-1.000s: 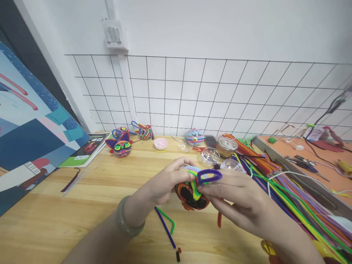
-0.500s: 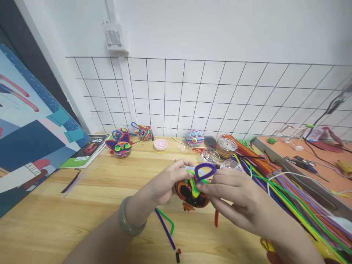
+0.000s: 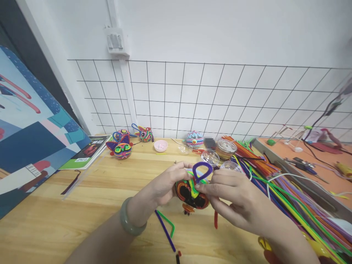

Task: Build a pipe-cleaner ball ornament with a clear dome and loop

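Observation:
My left hand (image 3: 162, 187) is closed round a ball-shaped pipe-cleaner craft (image 3: 189, 193) in black, orange and green, held just above the wooden table (image 3: 90, 216). My right hand (image 3: 233, 200) pinches the base of a purple pipe-cleaner loop (image 3: 201, 171) that stands up on top of the craft. A red pipe-cleaner end (image 3: 216, 220) hangs below my right hand. On my left wrist is a pale green bangle (image 3: 127, 220).
A purple and a green pipe cleaner (image 3: 166, 227) lie on the table under my hands. A big pile of coloured pipe cleaners (image 3: 286, 194) fills the right side. Clear round containers (image 3: 210, 157), a pink bowl (image 3: 161, 145) and finished crafts (image 3: 121, 146) stand along the wire grid wall. A picture board (image 3: 30, 135) leans at left.
The purple loop has been turned from lying flat and wide to standing upright and narrower on the craft. Both hands stayed together on the craft.

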A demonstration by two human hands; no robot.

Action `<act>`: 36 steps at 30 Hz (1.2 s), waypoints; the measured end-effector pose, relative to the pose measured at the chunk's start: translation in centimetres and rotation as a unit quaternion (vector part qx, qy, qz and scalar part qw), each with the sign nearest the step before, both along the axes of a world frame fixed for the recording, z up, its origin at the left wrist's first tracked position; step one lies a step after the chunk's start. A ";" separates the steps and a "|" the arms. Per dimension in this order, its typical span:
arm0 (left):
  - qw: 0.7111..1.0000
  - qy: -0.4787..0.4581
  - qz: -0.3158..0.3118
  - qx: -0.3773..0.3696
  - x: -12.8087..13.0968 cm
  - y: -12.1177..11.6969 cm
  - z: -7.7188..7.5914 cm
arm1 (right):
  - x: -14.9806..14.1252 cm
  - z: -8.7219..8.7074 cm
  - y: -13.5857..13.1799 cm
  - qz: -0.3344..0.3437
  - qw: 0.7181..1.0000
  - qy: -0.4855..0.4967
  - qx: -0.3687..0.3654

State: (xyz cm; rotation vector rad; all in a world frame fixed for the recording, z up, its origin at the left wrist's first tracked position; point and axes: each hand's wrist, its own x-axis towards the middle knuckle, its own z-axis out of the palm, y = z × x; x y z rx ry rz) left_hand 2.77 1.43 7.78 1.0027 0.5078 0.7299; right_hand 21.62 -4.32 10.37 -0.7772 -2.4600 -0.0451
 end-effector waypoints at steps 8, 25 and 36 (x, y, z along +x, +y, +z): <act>1.000 -0.023 0.003 0.000 -0.2 0.3 -0.5 | -0.1 0.3 0.2 0.000 1.000 -0.008 0.013; 0.999 -0.033 -0.002 -0.003 -0.1 0.4 -0.5 | -0.1 0.2 0.0 -0.021 0.999 -0.017 0.022; 0.999 -0.025 -0.003 -0.020 -0.2 0.6 -0.8 | -0.3 0.2 0.1 -0.026 0.999 -0.015 0.032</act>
